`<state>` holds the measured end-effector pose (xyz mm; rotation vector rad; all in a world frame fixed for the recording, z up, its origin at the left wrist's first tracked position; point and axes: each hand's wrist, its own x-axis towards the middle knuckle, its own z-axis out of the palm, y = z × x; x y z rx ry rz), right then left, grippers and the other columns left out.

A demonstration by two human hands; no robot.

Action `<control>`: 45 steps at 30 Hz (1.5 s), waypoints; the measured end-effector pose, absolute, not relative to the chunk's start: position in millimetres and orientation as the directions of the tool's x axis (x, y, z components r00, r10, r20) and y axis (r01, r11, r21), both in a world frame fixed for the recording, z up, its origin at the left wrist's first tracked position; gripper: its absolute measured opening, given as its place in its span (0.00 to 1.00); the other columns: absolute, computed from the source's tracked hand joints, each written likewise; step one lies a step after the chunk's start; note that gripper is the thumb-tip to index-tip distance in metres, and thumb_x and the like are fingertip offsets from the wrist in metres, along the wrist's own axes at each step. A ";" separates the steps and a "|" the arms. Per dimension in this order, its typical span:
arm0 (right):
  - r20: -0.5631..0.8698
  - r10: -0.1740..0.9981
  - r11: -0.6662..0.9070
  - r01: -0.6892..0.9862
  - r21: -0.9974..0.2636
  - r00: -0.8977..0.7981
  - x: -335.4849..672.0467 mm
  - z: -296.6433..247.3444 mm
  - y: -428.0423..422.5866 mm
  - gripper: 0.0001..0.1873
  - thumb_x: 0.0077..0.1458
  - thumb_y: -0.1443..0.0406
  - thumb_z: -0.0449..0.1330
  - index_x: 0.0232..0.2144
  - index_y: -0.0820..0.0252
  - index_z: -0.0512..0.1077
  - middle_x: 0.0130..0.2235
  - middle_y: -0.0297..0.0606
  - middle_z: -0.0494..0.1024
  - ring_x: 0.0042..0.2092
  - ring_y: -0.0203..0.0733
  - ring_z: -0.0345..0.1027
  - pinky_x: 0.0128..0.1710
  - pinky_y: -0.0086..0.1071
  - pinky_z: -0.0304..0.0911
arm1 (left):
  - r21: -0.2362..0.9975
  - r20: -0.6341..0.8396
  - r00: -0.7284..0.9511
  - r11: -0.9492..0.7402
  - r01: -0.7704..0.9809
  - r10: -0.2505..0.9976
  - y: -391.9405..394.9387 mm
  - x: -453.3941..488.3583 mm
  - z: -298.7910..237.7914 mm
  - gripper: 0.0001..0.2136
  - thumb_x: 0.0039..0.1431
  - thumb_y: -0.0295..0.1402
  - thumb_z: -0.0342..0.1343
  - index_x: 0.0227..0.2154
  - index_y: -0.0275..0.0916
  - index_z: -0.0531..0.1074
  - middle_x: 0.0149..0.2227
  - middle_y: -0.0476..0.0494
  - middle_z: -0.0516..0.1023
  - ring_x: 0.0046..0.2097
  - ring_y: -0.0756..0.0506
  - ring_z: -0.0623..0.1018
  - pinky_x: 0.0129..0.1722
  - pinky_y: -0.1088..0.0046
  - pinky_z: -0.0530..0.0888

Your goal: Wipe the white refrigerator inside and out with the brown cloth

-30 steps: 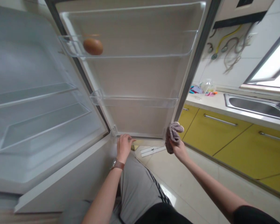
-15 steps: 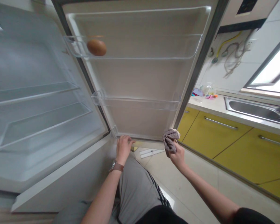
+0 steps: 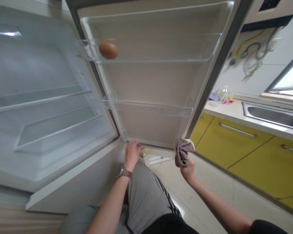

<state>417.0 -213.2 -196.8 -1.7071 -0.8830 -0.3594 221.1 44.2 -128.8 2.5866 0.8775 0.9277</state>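
The fridge door (image 3: 148, 81) stands wide open in front of me. My left hand (image 3: 132, 154), with a brown watch at the wrist, grips the door's bottom edge near the hinge corner. My right hand (image 3: 187, 167) is closed around a crumpled grey-brown cloth (image 3: 182, 151), held against the door's lower right corner. One brown egg (image 3: 108, 50) lies in the top clear door shelf (image 3: 161, 58). A second clear door shelf (image 3: 148, 109) lower down holds nothing visible.
The fridge interior (image 3: 39, 97) with its glass shelves opens at the left. Yellow cabinets (image 3: 246, 149) run under a counter with a steel sink (image 3: 271, 115) at the right. A white strip (image 3: 158, 159) lies on the tiled floor. My grey-trousered knee is below.
My right hand with the cloth dropped from the door's right edge to its lower right corner. The left hand kept its hold on the bottom edge. The view shifted slightly left.
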 end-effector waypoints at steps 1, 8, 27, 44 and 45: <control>0.643 0.372 -0.091 0.716 -0.692 0.669 417.7 -197.1 -213.1 0.17 0.55 0.62 0.57 0.44 0.58 0.80 0.43 0.44 0.84 0.44 0.48 0.79 0.44 0.33 0.70 | 0.421 0.490 0.613 -0.785 0.455 0.619 44.1 221.1 -128.7 0.09 0.67 0.32 0.57 0.29 0.41 0.73 0.36 0.43 0.79 0.43 0.40 0.75 0.46 0.63 0.69; 0.717 0.366 -0.088 0.789 -0.608 0.593 422.5 -202.7 -212.4 0.12 0.59 0.63 0.56 0.39 0.60 0.78 0.37 0.42 0.83 0.35 0.41 0.76 0.37 0.29 0.67 | 0.416 0.479 0.615 -0.779 0.469 0.627 42.9 222.0 -128.1 0.09 0.67 0.33 0.58 0.29 0.40 0.73 0.36 0.43 0.80 0.45 0.39 0.75 0.46 0.63 0.69; 0.768 0.359 -0.103 0.840 -0.532 0.530 427.5 -209.2 -215.3 0.13 0.60 0.63 0.55 0.41 0.60 0.78 0.38 0.42 0.83 0.38 0.44 0.78 0.40 0.32 0.71 | 0.421 0.512 0.602 -0.790 0.445 0.612 41.3 221.7 -128.3 0.08 0.66 0.31 0.59 0.29 0.40 0.73 0.35 0.43 0.79 0.43 0.39 0.75 0.45 0.63 0.68; 0.816 0.327 -0.082 0.874 -0.478 0.477 427.9 -208.7 -214.4 0.12 0.58 0.66 0.56 0.40 0.59 0.78 0.39 0.42 0.84 0.38 0.44 0.80 0.38 0.30 0.72 | 0.442 0.497 0.600 -0.778 0.447 0.627 39.6 221.8 -127.9 0.09 0.67 0.33 0.58 0.29 0.41 0.74 0.36 0.43 0.80 0.45 0.39 0.75 0.46 0.62 0.68; 0.816 0.326 -0.081 0.874 -0.478 0.477 427.9 -209.0 -214.5 0.12 0.58 0.67 0.56 0.41 0.59 0.78 0.39 0.42 0.84 0.39 0.44 0.80 0.38 0.30 0.72 | 0.440 0.497 0.600 -0.778 0.448 0.627 39.5 221.7 -127.7 0.09 0.67 0.33 0.58 0.29 0.41 0.73 0.36 0.43 0.80 0.45 0.39 0.75 0.46 0.62 0.68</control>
